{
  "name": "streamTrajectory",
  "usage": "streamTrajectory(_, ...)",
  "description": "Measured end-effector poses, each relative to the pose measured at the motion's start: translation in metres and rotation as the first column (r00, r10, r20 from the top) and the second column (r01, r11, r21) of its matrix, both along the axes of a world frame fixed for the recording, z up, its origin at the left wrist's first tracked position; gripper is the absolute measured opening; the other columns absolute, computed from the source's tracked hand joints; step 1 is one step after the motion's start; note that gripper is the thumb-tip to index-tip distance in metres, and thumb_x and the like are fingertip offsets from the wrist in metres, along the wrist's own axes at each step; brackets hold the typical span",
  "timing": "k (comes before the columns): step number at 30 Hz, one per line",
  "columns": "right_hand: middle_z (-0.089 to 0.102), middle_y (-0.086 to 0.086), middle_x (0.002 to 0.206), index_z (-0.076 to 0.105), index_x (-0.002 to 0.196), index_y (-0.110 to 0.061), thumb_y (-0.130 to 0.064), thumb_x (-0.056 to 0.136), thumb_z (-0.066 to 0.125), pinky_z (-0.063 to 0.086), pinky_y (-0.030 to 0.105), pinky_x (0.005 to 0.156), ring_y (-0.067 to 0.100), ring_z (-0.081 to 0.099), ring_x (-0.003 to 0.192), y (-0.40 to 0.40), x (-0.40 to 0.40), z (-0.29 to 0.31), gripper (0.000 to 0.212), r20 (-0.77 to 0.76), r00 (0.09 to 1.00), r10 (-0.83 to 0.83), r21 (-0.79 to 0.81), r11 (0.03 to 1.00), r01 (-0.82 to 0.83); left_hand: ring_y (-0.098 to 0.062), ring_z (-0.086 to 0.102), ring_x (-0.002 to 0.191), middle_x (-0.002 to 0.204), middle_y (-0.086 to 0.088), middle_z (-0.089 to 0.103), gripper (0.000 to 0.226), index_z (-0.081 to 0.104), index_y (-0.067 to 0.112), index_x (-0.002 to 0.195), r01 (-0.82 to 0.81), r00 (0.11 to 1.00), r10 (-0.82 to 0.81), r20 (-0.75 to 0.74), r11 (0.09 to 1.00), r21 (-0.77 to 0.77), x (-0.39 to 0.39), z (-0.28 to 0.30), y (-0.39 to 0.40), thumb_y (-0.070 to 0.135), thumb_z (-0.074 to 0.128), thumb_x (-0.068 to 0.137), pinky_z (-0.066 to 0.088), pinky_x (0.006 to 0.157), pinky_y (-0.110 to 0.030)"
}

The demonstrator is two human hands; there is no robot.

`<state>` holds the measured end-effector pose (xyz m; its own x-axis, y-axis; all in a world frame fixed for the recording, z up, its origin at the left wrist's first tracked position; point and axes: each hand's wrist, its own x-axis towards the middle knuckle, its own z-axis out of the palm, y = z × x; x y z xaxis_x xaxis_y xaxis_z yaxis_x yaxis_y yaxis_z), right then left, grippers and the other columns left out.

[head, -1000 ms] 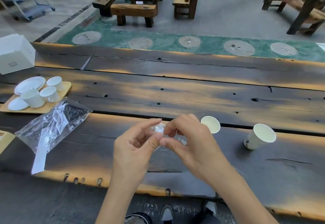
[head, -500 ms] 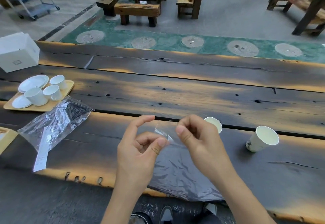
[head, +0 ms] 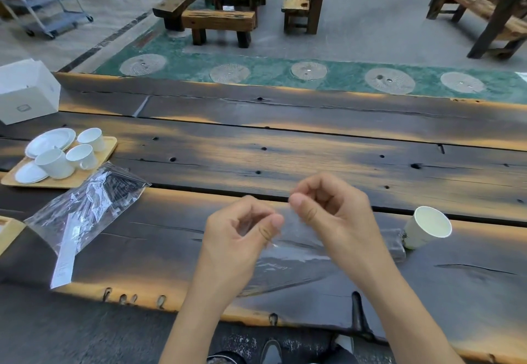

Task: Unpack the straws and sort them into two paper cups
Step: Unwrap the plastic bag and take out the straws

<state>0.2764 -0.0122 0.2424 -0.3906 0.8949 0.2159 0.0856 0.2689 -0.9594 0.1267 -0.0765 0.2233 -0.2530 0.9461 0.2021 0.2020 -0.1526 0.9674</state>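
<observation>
- We have both hands mid-table, pulling at a clear plastic bag [head: 288, 266] that hangs between them and drapes down onto the table [head: 285, 152]
- Left hand [head: 242, 238]: fingers curled, thumb against forefinger, pinching the bag's top edge
- Right hand [head: 333, 215]: fingers curled in, thumb tip pressed on the film, gripping the other side of the same edge
- Bag is near transparent; we cannot tell whether it holds straws or is already open
- Second bag [head: 85, 209] lies flat at the left, untouched, dark straws visible inside, a white paper strip trailing from it toward the table's near edge
- One paper cup [head: 427, 231] stands tilted to the right of the right hand; the second cup is not visible, probably hidden behind the right hand
- Our read: still at the opening step, nothing sorted into cups
- Risks from here:
  - film slips out of a thumb pinch, since it is thin and slick
  - seam gives all at once, contents scatter on the table or roll off the near edge
  - right forearm swings wide and knocks the cup, which looks light and already leaning
  - tea set on the tray [head: 94, 175] sits near the second bag; a careless reach could bump it
</observation>
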Motion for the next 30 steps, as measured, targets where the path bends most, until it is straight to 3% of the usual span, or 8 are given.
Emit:
streamTrajectory(6,0.072,-0.010,0.093,0.067,0.094,-0.027,-0.039,0.086,0.061,0.050,0.019,0.079,0.008,0.066,0.089,0.021,0.061,-0.017,0.015,0.107,0.923,-0.369,0.088,0.928,0.361,-0.013,0.058,0.062,0.066,-0.004,0.066,0.016,0.069,0.011,0.081,-0.061,0.987,0.059,0.147,0.998,0.007,-0.017,0.002,0.000,0.025,0.065,0.089,0.048,0.057,-0.023)
streamTrajectory(12,0.070,0.004,0.124,0.053,0.134,-0.019,-0.073,0.062,0.073,0.046,0.029,0.104,0.016,0.061,0.122,0.032,0.089,-0.068,0.092,-0.071,0.984,-0.161,-0.285,0.949,0.135,-0.010,0.050,0.052,0.064,-0.006,0.060,0.024,0.064,0.003,0.077,-0.067,0.942,0.051,0.332,0.997,0.038,-0.021,0.001,0.006,0.022,0.058,0.090,0.040,0.048,-0.015)
streamTrajectory(15,0.075,0.014,0.099,0.067,0.107,-0.006,-0.057,0.055,0.087,0.047,0.044,0.095,0.035,0.070,0.097,0.032,0.078,-0.086,0.077,-0.181,0.981,-0.073,-0.370,0.929,0.000,-0.014,0.049,0.058,0.062,-0.005,0.058,0.019,0.065,0.007,0.077,-0.099,0.908,0.075,0.412,0.994,0.038,-0.023,-0.002,0.009,0.020,0.057,0.090,0.043,0.055,-0.020)
streamTrajectory(17,0.068,0.010,0.077,0.070,0.081,-0.008,-0.049,0.053,0.092,0.048,0.038,0.079,0.025,0.063,0.072,0.031,0.071,-0.090,0.054,-0.228,0.962,-0.149,-0.374,0.926,0.055,-0.015,0.049,0.059,0.062,-0.006,0.057,0.017,0.064,0.007,0.079,-0.150,0.873,0.119,0.473,0.988,0.028,-0.025,-0.003,0.009,0.018,0.057,0.090,0.045,0.058,-0.021)
streamTrajectory(22,0.058,0.005,0.058,0.068,0.069,-0.013,-0.028,0.077,0.076,0.041,0.020,0.053,0.014,0.048,0.052,0.028,0.064,-0.078,0.018,-0.302,0.925,-0.230,-0.340,0.933,0.121,-0.015,0.053,0.062,0.066,-0.005,0.060,0.020,0.066,0.008,0.078,-0.315,0.828,0.313,0.465,0.946,-0.076,-0.030,-0.013,0.006,0.022,0.059,0.091,0.045,0.057,-0.023)
streamTrajectory(25,0.054,0.006,0.056,0.064,0.067,-0.012,-0.016,0.079,0.067,0.038,0.019,0.049,0.015,0.044,0.048,0.028,0.063,-0.064,0.013,-0.281,0.926,-0.252,-0.307,0.938,0.162,-0.014,0.062,0.069,0.075,-0.002,0.070,0.010,0.069,0.012,0.099,-0.342,0.880,0.362,0.306,0.932,-0.118,-0.032,-0.015,0.002,0.010,0.060,0.095,0.050,0.067,-0.025)
streamTrajectory(28,0.050,0.007,0.058,0.064,0.068,-0.010,-0.017,0.080,0.067,0.036,0.019,0.048,0.015,0.042,0.049,0.026,0.062,-0.048,0.014,-0.257,0.943,-0.213,-0.298,0.945,0.132,-0.005,0.064,0.101,0.106,0.013,0.069,0.040,0.057,0.030,0.127,-0.302,0.941,0.290,-0.173,0.952,-0.045,-0.037,-0.012,-0.002,0.009,0.062,0.093,0.049,0.088,-0.019)
streamTrajectory(30,0.047,0.009,0.061,0.061,0.068,-0.006,-0.018,0.080,0.068,0.035,0.019,0.048,0.016,0.040,0.051,0.025,0.061,-0.041,0.018,-0.240,0.953,-0.183,-0.286,0.952,0.111,-0.005,0.056,0.114,0.117,0.019,0.062,0.035,0.059,0.031,0.126,-0.185,0.845,0.186,-0.501,0.981,0.053,-0.041,-0.010,-0.001,0.021,0.059,0.093,0.043,0.099,-0.032)
